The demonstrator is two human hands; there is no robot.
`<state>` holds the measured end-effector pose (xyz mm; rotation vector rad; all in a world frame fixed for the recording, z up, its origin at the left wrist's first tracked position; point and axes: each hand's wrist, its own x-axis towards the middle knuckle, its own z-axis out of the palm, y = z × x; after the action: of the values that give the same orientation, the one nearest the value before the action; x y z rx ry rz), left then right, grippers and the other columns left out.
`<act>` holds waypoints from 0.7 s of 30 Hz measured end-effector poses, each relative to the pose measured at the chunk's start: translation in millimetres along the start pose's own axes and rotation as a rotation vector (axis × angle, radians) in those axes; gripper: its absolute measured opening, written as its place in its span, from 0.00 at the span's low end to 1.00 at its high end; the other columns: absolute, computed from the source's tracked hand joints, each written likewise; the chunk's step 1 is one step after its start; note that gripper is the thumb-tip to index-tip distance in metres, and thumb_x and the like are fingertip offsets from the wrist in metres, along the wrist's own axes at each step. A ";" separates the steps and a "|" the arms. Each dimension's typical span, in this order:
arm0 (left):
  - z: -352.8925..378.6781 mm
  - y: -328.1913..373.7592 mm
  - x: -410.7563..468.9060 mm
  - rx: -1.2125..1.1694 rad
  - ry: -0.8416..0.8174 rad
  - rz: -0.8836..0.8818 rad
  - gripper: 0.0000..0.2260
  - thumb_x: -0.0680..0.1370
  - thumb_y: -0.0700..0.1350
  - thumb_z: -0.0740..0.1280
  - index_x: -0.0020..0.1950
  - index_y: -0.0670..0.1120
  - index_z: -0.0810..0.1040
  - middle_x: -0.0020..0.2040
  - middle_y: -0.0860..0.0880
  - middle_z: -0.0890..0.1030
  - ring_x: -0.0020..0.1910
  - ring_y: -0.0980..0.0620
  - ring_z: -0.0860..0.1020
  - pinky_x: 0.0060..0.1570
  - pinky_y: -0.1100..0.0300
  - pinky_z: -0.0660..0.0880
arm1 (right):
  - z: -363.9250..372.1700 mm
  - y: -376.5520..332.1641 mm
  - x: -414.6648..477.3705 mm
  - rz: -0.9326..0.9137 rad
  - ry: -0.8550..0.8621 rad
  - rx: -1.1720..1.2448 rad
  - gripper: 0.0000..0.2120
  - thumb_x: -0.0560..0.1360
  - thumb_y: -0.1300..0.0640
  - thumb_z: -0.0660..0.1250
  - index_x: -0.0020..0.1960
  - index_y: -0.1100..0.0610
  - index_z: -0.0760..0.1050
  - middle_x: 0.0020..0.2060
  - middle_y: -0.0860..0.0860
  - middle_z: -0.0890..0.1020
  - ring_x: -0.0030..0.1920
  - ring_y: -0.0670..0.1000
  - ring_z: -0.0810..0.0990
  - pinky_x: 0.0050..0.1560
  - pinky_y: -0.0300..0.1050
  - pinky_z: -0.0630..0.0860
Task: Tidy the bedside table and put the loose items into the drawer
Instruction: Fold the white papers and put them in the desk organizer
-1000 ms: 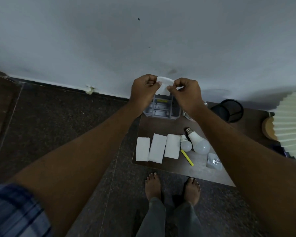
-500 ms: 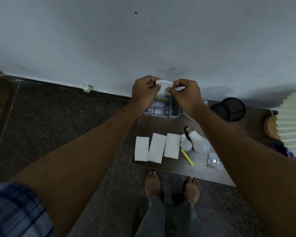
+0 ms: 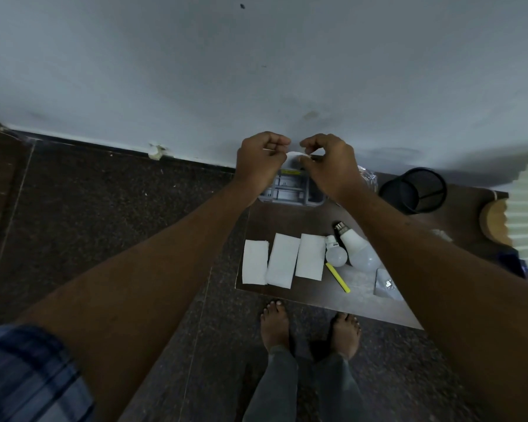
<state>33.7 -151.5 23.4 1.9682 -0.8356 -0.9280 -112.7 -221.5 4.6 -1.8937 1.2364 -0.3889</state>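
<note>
Two hands, left hand (image 3: 261, 158) and right hand (image 3: 326, 161), pinch a white tissue (image 3: 294, 156) above the grey organizer (image 3: 290, 194). A second ago more tissue showed; now it is folded smaller. Three folded tissues (image 3: 282, 261) lie near the organizer, beside two bulbs (image 3: 352, 250), not yet stowed in any drawer.
</note>
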 end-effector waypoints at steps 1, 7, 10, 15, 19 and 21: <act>0.0 0.1 -0.5 0.006 -0.011 0.001 0.12 0.75 0.31 0.70 0.58 0.39 0.84 0.52 0.42 0.85 0.51 0.48 0.84 0.56 0.55 0.82 | 0.4 -0.5 -0.2 -0.009 -0.004 -0.048 0.14 0.76 0.58 0.73 0.62 0.57 0.81 0.55 0.52 0.81 0.54 0.51 0.81 0.60 0.51 0.80; 1.0 -0.1 -0.3 0.060 -0.010 0.042 0.14 0.73 0.32 0.74 0.58 0.39 0.84 0.51 0.42 0.86 0.48 0.51 0.83 0.54 0.61 0.82 | -0.3 -6.6 0.1 -0.072 0.009 -0.155 0.05 0.78 0.59 0.70 0.52 0.56 0.83 0.55 0.54 0.80 0.54 0.52 0.80 0.55 0.50 0.79; 2.4 -1.1 0.3 0.063 0.025 0.066 0.12 0.74 0.31 0.73 0.57 0.38 0.84 0.50 0.42 0.86 0.49 0.49 0.84 0.55 0.58 0.82 | -3.8 -9.7 0.3 -0.110 -0.009 -0.157 0.06 0.78 0.58 0.68 0.52 0.56 0.83 0.53 0.52 0.82 0.51 0.51 0.81 0.53 0.52 0.79; 3.0 -1.8 3.2 0.071 0.047 0.057 0.12 0.74 0.31 0.72 0.56 0.39 0.85 0.51 0.44 0.87 0.49 0.51 0.85 0.56 0.57 0.82 | -6.5 -14.3 2.7 -0.135 -0.006 -0.140 0.06 0.79 0.58 0.68 0.53 0.56 0.83 0.51 0.50 0.84 0.50 0.50 0.82 0.53 0.52 0.80; 1.0 -5.2 2.5 0.078 0.073 0.061 0.11 0.75 0.31 0.70 0.56 0.39 0.85 0.49 0.44 0.87 0.49 0.50 0.85 0.55 0.58 0.83 | -4.6 -13.2 2.2 -0.122 -0.039 -0.168 0.08 0.79 0.58 0.67 0.56 0.57 0.82 0.53 0.52 0.84 0.53 0.51 0.82 0.56 0.52 0.80; -0.3 -6.7 -0.1 0.070 0.083 0.059 0.11 0.76 0.31 0.70 0.56 0.39 0.85 0.49 0.44 0.86 0.49 0.50 0.85 0.54 0.59 0.83 | -3.5 -11.2 1.1 -0.103 -0.045 -0.186 0.09 0.80 0.59 0.67 0.58 0.57 0.82 0.55 0.53 0.84 0.54 0.52 0.82 0.57 0.53 0.80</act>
<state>35.4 -148.2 17.8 2.0169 -0.8842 -0.7873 -107.6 -222.0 15.2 -2.1184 1.1828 -0.2914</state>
